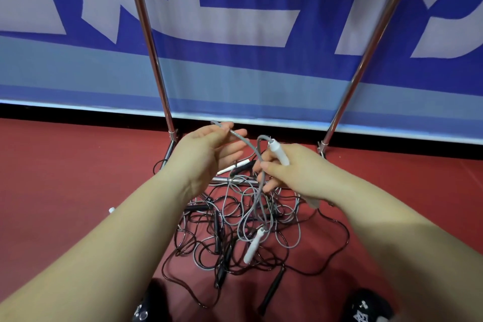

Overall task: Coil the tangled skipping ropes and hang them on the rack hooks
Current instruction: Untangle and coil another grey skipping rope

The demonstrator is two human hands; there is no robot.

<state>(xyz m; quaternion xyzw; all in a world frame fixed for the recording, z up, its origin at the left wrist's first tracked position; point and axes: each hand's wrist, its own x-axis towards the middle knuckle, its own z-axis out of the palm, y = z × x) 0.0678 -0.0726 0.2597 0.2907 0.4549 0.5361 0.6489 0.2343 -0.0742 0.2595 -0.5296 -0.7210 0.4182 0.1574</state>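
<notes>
A tangle of grey and black skipping ropes (pixel 235 232) lies on the red floor between the rack's legs. My right hand (pixel 292 167) grips a white handle (pixel 278 151) of a grey rope (pixel 251 146) and holds its cord below. My left hand (pixel 209 150) pinches the same grey cord a little further along, raised above the pile. The rope's other white handle (pixel 252 246) hangs down onto the tangle. Several black handles (pixel 217 227) lie in the pile. The rack's hooks are out of view.
Two chrome rack poles (pixel 150 42) (pixel 366 60) rise in front of a blue and white banner (pixel 248 21). A chrome base bar (pixel 230 180) lies under my hands. Dark shoes (pixel 366 308) show at the bottom edge. Red floor spreads left and right.
</notes>
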